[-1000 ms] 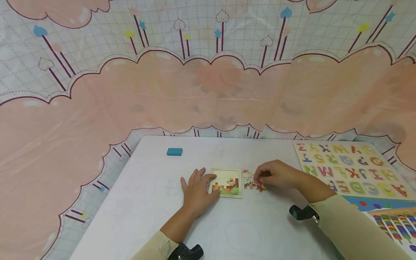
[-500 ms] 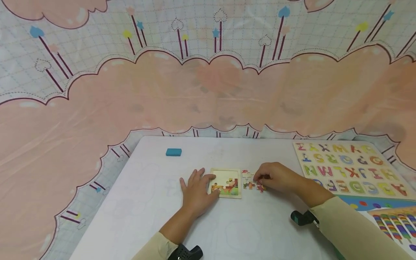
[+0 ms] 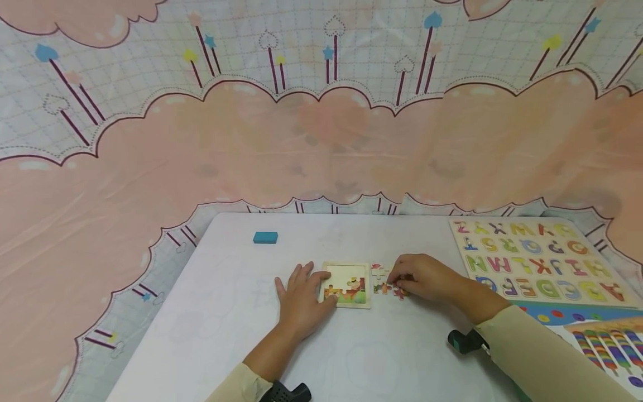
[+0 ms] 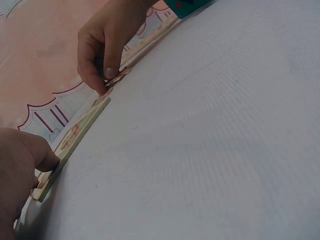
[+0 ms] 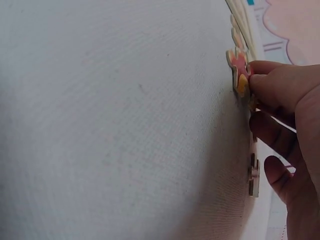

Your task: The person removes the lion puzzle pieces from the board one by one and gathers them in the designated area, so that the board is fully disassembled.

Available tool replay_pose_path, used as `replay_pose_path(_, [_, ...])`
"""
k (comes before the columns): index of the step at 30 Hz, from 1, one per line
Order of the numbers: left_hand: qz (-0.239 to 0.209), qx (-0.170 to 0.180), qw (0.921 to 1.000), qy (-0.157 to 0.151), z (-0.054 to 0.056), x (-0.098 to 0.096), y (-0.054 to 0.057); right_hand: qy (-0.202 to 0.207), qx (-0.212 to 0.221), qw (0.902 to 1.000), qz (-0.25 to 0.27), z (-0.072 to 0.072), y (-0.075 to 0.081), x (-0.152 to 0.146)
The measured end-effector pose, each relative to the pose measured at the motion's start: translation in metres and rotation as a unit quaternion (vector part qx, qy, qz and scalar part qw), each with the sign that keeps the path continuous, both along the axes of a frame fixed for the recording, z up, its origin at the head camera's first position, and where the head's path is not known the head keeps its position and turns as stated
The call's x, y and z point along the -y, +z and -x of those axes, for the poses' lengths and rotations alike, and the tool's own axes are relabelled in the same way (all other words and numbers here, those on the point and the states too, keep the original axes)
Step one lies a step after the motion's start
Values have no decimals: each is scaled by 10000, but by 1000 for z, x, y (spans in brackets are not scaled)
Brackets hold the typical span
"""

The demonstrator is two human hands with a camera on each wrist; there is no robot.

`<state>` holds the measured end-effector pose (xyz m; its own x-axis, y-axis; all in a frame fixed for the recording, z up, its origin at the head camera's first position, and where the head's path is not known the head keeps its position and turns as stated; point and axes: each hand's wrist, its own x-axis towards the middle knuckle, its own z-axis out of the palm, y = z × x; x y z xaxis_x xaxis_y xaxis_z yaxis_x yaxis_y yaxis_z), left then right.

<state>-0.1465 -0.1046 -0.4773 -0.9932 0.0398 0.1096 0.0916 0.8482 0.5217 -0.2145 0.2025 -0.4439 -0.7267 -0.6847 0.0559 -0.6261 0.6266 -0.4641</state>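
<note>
A small wooden puzzle frame [image 3: 345, 263] lies flat on the white table, its lower part filled with picture pieces. My left hand [image 3: 301, 301] rests at its left side with fingers spread; thumb and index finger touch the frame. In the left wrist view the thumb [image 4: 47, 155] presses on the frame's near edge. To the right of the frame lies a cluster of loose jigsaw pieces [image 3: 378, 270]. My right hand [image 3: 424, 276] is over these, its thumb and index finger pinching a red and yellow puzzle piece [image 5: 241, 67]. The hand hides part of the cluster in the head view.
A blue block [image 3: 265, 238] lies at the back left. An alphabet puzzle board [image 3: 532, 259] covers the right side of the table, with a rainbow-striped board [image 3: 603, 346] in front of it, partly behind the right sleeve. Patterned cloth hangs behind the table.
The right hand stays at the loose pieces with only slight finger movement. The left hand and the frame hold still; the head view has shifted slightly.
</note>
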Motion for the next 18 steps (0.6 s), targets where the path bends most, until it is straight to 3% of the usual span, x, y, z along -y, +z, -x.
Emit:
replay_pose_path(9, [-17, -3, 10000, 8, -1, -1, 2, -2, -78, 9998, -189, 1, 0, 1])
replay_pose_path(18, [39, -17, 10000, -27, -3, -2, 2, -26, 21, 9997, 256, -1, 4, 0])
